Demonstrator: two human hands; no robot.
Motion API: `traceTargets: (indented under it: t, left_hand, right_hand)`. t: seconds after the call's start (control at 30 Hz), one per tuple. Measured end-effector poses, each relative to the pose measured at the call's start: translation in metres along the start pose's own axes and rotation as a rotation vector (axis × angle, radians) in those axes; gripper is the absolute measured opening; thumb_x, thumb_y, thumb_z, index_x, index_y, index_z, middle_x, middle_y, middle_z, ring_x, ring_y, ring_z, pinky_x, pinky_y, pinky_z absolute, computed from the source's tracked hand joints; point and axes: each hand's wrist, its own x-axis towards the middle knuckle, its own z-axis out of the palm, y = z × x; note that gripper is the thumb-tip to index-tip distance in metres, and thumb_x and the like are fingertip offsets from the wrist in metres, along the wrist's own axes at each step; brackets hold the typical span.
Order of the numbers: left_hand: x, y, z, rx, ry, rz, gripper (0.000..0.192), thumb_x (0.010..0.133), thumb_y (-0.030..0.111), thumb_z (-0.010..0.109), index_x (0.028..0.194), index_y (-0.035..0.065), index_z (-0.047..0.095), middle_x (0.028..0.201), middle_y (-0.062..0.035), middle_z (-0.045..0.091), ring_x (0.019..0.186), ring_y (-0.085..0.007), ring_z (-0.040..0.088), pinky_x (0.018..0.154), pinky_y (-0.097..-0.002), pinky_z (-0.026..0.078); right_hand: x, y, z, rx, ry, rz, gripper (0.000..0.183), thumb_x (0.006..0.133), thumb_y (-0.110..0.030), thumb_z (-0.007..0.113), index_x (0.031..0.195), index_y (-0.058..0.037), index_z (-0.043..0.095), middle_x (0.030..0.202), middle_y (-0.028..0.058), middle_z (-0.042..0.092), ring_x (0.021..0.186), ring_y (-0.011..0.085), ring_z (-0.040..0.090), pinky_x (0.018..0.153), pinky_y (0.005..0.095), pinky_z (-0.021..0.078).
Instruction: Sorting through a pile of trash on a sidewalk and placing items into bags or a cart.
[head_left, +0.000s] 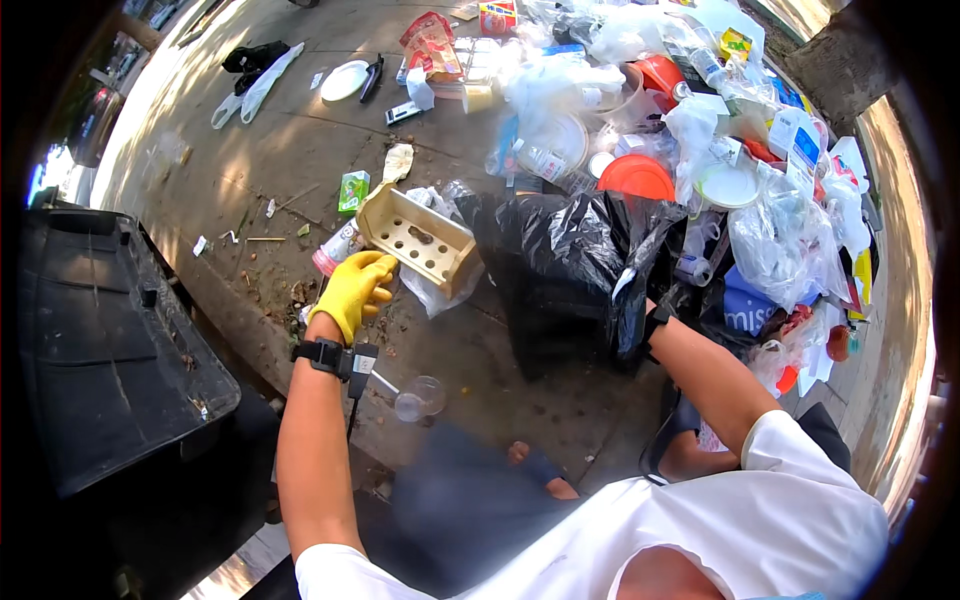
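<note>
My left hand (355, 291), in a yellow rubber-coated glove, has its fingers curled at the near edge of a beige plastic planter-like box (420, 241) with round holes in its floor. Whether the fingers grip that edge or only lie against it cannot be told. Folds of a black plastic bag (574, 240) gather at my right hand (651, 307), which holds the bag up; its fingers are hidden behind the plastic. Beside the left hand lies a pink-and-white printed cup (339, 246). Under the box is a crumpled clear plastic bag (436, 289).
A big heap of mixed rubbish, with a red plastic lid (637, 178) and a clear bottle (540, 159), rises ahead and right. A black bin lid (120, 330) is at left. A clear plastic cup (420, 398) lies near my feet. A tree trunk (844, 67) stands at upper right.
</note>
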Motion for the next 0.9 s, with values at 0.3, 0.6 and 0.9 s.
traceTargets:
  t: [0.3,0.6,0.9]
  left_hand:
    - [0.12,-0.175,0.073,-0.369,0.08,-0.375,0.037,0.09,0.026,0.065,0.123,0.0137,0.054,0.111,-0.0148,0.067,0.09,-0.0362,0.069,0.076,-0.0569,0.052]
    - [0.014,-0.072,0.001,-0.409,0.085,0.216,0.02,0.08,0.006,0.067,0.1,0.0022,0.07,0.093,-0.0073,0.069,0.075,-0.0217,0.067,0.062,-0.0388,0.061]
    - [-0.131,0.011,-0.018,-0.29,0.237,0.659,0.02,0.08,0.008,0.065,0.096,-0.0028,0.07,0.081,-0.0019,0.068,0.069,-0.0082,0.06,0.061,-0.0231,0.046]
  right_hand:
    - [0.007,-0.022,0.027,-0.429,-0.138,-0.034,0.035,0.086,-0.029,0.067,0.115,-0.0094,0.065,0.116,0.0084,0.067,0.108,0.0251,0.062,0.098,0.0348,0.0484]
    - [0.04,-0.066,0.028,-0.744,-0.227,-0.132,0.039,0.083,-0.032,0.071,0.115,-0.0106,0.066,0.116,0.0082,0.066,0.11,0.0265,0.062,0.099,0.0347,0.0475]
    - [0.005,-0.162,-0.021,-1.095,-0.458,-0.095,0.036,0.08,-0.031,0.071,0.107,-0.0076,0.07,0.096,0.0118,0.072,0.09,0.0319,0.069,0.079,0.0406,0.0535]
